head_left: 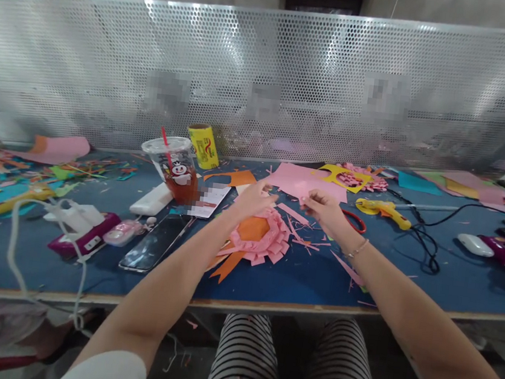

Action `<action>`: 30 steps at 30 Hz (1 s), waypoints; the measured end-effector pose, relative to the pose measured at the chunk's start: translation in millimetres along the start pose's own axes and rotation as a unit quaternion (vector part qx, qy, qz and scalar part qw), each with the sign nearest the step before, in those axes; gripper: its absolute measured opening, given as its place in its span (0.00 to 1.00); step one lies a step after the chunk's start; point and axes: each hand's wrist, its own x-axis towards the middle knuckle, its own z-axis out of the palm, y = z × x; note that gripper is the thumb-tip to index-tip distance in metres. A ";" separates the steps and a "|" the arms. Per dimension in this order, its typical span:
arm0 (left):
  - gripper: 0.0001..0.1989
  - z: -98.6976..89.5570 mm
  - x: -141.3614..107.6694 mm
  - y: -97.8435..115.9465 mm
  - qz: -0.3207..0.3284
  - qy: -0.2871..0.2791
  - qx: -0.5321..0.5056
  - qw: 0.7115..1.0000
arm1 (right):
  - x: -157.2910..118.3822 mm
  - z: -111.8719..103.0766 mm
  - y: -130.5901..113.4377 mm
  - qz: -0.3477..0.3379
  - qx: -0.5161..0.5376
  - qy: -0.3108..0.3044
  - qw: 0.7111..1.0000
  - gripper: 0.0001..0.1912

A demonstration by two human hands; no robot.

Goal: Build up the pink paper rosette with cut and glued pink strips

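Observation:
My left hand (257,198) is raised over the upper left edge of a pink paper rosette (274,240), its fingers apart and nothing visible between them. The rosette has an orange centre (251,228) and orange tails (228,266) and lies on the blue table (241,285). To the right, my right hand (321,208) pinches a small pink paper piece (303,200) between thumb and fingertips. Behind both hands lies a pink sheet (312,185), with narrow pink strips (293,213) scattered between the hands.
Left of my arm are a drink cup (176,171), a phone (157,244) and a purple power strip (85,234). A yellow glue gun (384,211) and red scissors handle (354,221) lie to the right. A perforated metal screen (264,87) stands behind.

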 end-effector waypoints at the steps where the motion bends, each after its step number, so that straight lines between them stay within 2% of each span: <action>1: 0.18 -10.6 3.9 -5.6 -0.012 0.039 0.070 0.997 | 0.7 -3.0 -0.6 0.006 0.004 0.005 1.000 0.14; 2: 0.19 -20.2 7.6 -11.8 -0.032 0.044 0.115 0.992 | 1.4 -5.8 -0.4 0.011 0.006 0.008 1.000 0.14; 4: 0.19 -35.1 14.3 -23.5 -0.091 -0.031 0.136 0.986 | 2.2 -9.4 2.4 0.026 0.008 0.014 1.000 0.14; 6: 0.17 -42.9 19.2 -31.1 -0.113 -0.089 0.127 0.981 | 1.9 -9.8 7.3 0.054 0.008 0.020 0.998 0.14; 8: 0.16 -45.3 21.3 -33.0 -0.117 -0.121 0.122 0.978 | 0.6 -7.5 12.5 0.096 0.005 0.015 0.995 0.13; 11: 0.22 -45.3 19.6 -28.9 -0.106 -0.152 0.120 0.975 | -1.8 -2.8 17.6 0.149 -0.001 -0.005 0.989 0.11; 14: 0.27 -45.7 15.4 -24.0 -0.077 -0.176 0.129 0.973 | -2.6 -1.9 19.3 0.167 0.003 -0.018 0.986 0.09; 19: 0.30 -47.3 11.1 -15.5 -0.058 -0.148 0.089 0.983 | 1.6 -9.3 18.5 0.165 0.010 -0.014 0.986 0.09; 24: 0.32 -51.7 7.4 3.4 -0.074 -0.110 -0.032 0.991 | 4.3 -17.3 9.1 0.101 0.097 0.004 0.990 0.12; 27: 0.34 -53.5 7.4 10.5 -0.056 -0.054 -0.112 0.991 | 2.5 -20.1 1.2 0.054 0.148 -0.004 0.988 0.11; 30: 0.35 -52.9 12.0 8.4 0.007 0.018 -0.146 0.989 | 0.9 -21.3 -1.9 0.051 0.148 -0.060 0.986 0.10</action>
